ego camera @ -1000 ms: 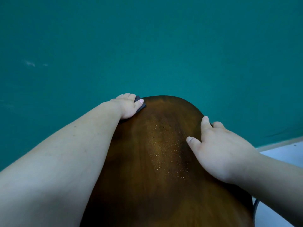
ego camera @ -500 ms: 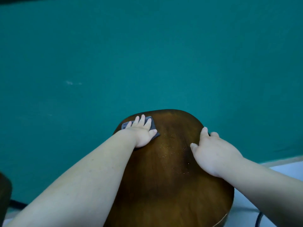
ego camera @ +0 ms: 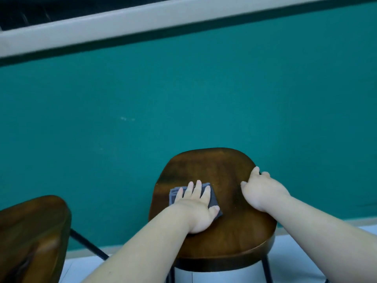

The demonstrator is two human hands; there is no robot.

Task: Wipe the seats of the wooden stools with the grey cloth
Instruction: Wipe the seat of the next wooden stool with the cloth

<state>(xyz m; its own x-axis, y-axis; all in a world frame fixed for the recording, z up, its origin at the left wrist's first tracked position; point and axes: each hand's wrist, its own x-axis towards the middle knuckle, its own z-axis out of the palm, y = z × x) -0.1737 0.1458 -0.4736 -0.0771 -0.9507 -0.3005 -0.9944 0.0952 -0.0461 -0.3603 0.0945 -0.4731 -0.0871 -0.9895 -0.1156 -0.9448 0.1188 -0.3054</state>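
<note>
Fingers (ego camera: 196, 190) of the left hand (ego camera: 199, 218) lie straight and spread, pressing the grey cloth (ego camera: 213, 199) flat on the left-centre of the stool seat (ego camera: 214, 166). At that seat's right rim the right hand (ego camera: 263, 195) grasps the wood, thumb on top, outer fingers curled over the edge. Left of the seat stands a second stool (ego camera: 34, 231); behind it rises a teal wall (ego camera: 183, 99).

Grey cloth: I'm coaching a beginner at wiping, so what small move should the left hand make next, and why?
Probably slide the grey cloth forward toward the far edge of the seat. The left hand presses it flat on the left middle, the far part lies bare beyond the cloth, and the right hand grips the right rim, steadying the seat.
</note>
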